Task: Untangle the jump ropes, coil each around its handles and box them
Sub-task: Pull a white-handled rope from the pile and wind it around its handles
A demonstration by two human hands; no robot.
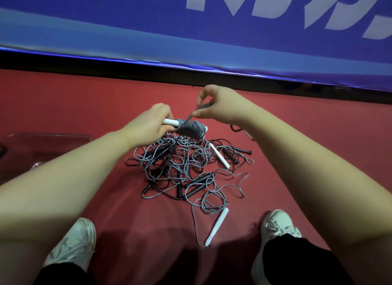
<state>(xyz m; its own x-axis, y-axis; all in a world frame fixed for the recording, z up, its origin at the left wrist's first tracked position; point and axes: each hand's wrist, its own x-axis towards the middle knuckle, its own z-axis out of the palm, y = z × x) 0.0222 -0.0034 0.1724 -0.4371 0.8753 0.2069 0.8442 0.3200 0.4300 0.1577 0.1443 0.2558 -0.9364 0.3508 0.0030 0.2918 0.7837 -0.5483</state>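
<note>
Pointing left-right: coiled handles (186, 126) in left hand (148, 123).

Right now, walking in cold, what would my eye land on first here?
First, the tangled heap of grey and black jump ropes lying on the red floor in the middle of the view. Just above it, the left hand grips a white-handled bundle wound with grey cord, while the right hand pinches the loose cord end rising from it. Behind them runs a big blue banner with white lettering.
</note>
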